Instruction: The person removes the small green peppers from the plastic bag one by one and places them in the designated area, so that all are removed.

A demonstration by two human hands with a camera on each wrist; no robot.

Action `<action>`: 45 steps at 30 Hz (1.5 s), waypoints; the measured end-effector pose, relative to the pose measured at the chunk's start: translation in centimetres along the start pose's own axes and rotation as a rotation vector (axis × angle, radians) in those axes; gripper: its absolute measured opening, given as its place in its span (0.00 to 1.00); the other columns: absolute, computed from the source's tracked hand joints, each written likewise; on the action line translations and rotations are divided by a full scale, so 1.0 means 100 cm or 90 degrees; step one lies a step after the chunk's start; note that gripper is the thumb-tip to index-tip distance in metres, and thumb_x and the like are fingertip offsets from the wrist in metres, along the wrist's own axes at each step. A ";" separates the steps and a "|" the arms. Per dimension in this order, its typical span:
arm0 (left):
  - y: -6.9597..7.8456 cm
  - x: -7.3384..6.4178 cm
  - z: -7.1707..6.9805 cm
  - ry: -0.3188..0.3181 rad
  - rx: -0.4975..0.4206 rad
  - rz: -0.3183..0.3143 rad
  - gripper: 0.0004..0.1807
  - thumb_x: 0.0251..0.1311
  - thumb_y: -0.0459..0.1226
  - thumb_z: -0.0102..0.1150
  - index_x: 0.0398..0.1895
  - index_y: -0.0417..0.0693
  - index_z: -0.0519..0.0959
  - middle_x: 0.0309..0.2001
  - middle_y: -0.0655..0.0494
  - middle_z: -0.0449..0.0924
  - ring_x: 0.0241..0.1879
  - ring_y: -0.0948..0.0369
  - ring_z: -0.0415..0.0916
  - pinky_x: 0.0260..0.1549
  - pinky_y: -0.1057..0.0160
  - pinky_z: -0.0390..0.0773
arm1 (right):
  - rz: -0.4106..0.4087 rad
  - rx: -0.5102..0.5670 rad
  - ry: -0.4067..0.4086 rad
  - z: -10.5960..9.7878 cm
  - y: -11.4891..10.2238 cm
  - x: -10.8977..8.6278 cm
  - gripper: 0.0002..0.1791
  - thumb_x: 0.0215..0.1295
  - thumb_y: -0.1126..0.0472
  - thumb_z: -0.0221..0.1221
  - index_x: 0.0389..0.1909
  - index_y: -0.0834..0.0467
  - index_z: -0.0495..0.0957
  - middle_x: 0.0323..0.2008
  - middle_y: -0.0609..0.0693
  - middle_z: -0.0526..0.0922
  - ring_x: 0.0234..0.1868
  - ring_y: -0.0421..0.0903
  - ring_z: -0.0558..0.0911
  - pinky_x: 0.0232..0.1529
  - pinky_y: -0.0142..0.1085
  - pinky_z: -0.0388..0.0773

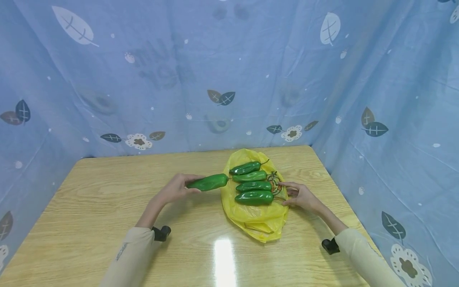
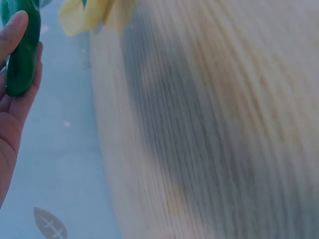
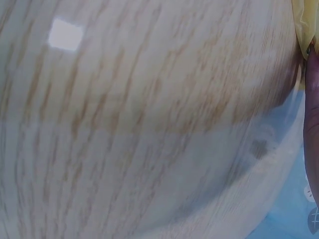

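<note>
My left hand holds a glossy green pepper by its blunt end, its stem pointing right toward the bag. In the left wrist view the thumb lies across this pepper. A crumpled yellow plastic bag lies flat on the table, with several more green peppers in a stacked row on it, stems to the right. At the bag's right edge, my right hand grips the plastic between thumb and fingers. Only one digit shows beside the yellow plastic in the right wrist view.
The light wooden table ends against a blue leaf-patterned curtain at the back and sides. Dark wrist-worn cameras sit at both cuffs. A dark-lined reddish pattern shows by the pepper stems on the bag. Light glares off the table front.
</note>
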State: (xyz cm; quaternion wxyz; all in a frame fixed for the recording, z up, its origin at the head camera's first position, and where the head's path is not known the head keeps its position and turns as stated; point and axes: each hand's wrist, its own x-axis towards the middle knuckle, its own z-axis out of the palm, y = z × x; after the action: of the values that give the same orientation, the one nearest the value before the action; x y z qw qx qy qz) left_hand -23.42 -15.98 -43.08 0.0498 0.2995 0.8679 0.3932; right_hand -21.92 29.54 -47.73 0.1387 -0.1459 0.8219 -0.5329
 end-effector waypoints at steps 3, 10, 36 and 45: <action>-0.006 0.005 -0.002 0.006 0.005 -0.001 0.26 0.54 0.31 0.68 0.58 0.37 0.76 0.52 0.38 0.79 0.41 0.56 0.80 0.37 0.62 0.81 | 0.002 0.003 0.000 -0.001 0.001 -0.001 0.39 0.51 0.71 0.69 0.66 0.66 0.66 0.68 0.70 0.59 0.59 0.66 0.71 0.40 0.34 0.82; -0.021 0.019 -0.009 0.027 0.012 -0.012 0.26 0.55 0.31 0.67 0.58 0.34 0.75 0.53 0.38 0.79 0.45 0.52 0.80 0.44 0.54 0.80 | -0.009 -0.004 0.008 -0.002 0.000 -0.001 0.38 0.51 0.72 0.69 0.65 0.67 0.67 0.67 0.69 0.60 0.56 0.61 0.75 0.37 0.33 0.82; -0.074 0.048 -0.021 0.041 0.066 -0.047 0.27 0.59 0.31 0.63 0.61 0.29 0.70 0.58 0.32 0.72 0.51 0.41 0.74 0.53 0.42 0.72 | -0.008 0.001 0.009 -0.003 0.004 -0.001 0.39 0.51 0.70 0.70 0.65 0.66 0.67 0.67 0.67 0.62 0.49 0.50 0.78 0.37 0.32 0.81; -0.084 0.052 -0.016 -0.002 0.060 -0.043 0.26 0.60 0.31 0.62 0.60 0.27 0.70 0.59 0.32 0.71 0.59 0.38 0.69 0.60 0.43 0.65 | -0.012 0.005 0.010 -0.004 0.004 -0.002 0.38 0.51 0.71 0.69 0.65 0.67 0.67 0.67 0.69 0.61 0.53 0.56 0.77 0.40 0.33 0.81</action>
State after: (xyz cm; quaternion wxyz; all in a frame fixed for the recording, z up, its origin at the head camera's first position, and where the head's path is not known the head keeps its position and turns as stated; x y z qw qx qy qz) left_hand -32.17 -18.42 -47.21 0.0503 0.2728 0.8951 0.3491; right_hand -21.95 30.11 -47.95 0.1275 -0.1489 0.8192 -0.5389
